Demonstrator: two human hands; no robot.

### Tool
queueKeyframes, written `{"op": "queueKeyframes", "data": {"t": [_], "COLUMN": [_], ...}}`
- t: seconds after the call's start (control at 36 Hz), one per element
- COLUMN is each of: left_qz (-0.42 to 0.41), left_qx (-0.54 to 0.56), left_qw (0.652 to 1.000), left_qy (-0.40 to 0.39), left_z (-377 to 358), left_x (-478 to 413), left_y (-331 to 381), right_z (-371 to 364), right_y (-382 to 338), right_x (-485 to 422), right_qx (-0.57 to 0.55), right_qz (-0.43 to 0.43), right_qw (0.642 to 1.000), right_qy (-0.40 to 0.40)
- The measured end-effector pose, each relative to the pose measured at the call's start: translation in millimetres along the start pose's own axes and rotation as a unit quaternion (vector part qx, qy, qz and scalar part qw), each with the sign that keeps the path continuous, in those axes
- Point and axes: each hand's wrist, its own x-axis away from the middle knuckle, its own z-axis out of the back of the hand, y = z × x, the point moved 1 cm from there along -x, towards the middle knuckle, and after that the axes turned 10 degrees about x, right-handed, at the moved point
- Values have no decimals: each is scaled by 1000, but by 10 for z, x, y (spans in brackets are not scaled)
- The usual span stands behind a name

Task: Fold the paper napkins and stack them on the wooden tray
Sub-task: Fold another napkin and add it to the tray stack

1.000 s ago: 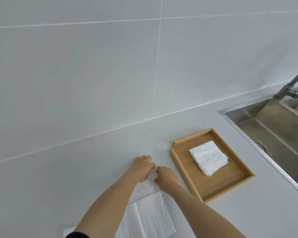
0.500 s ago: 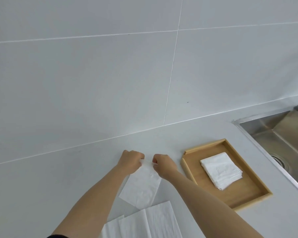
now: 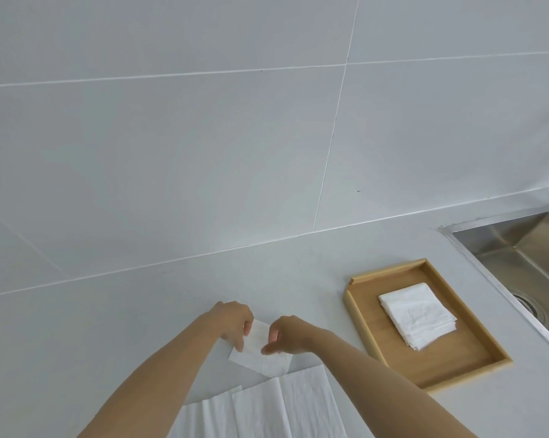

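Note:
A white paper napkin (image 3: 260, 355) lies on the grey counter, its far edge lifted and folded towards me. My left hand (image 3: 235, 319) pinches its left far corner, and my right hand (image 3: 285, 335) pinches its right far corner. Nearer to me lie unfolded white napkins (image 3: 276, 406), partly under my forearms. To the right sits the wooden tray (image 3: 358, 320), which holds a stack of folded napkins (image 3: 418, 314) in its middle.
A steel sink (image 3: 519, 257) with a drain is set into the counter at the far right, just beyond the tray. The tiled wall rises behind the counter.
Both hands lifted the napkin's far edge off the counter and brought it back towards me, so the sheet is now shorter. The camera view shifted left.

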Motion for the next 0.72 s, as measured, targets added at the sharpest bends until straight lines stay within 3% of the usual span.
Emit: {"op": "queueKeyframes", "data": {"t": [0.11, 0.25, 0.72], "left_qz": [12, -10, 21], "left_qx": [29, 84, 60], "left_qw": [999, 994, 992], "left_qy": [-16, 67, 106], "left_z": [44, -27, -323], "left_x": [-5, -52, -208], "left_y": [-51, -45, 72], "right_z": [17, -42, -259], "right_y": [62, 188, 172], "right_x": [8, -13, -161], "right_qx": [14, 55, 25], "right_qz": [-51, -94, -134], "right_qw": [997, 988, 985], "right_qy": [52, 107, 104]}}
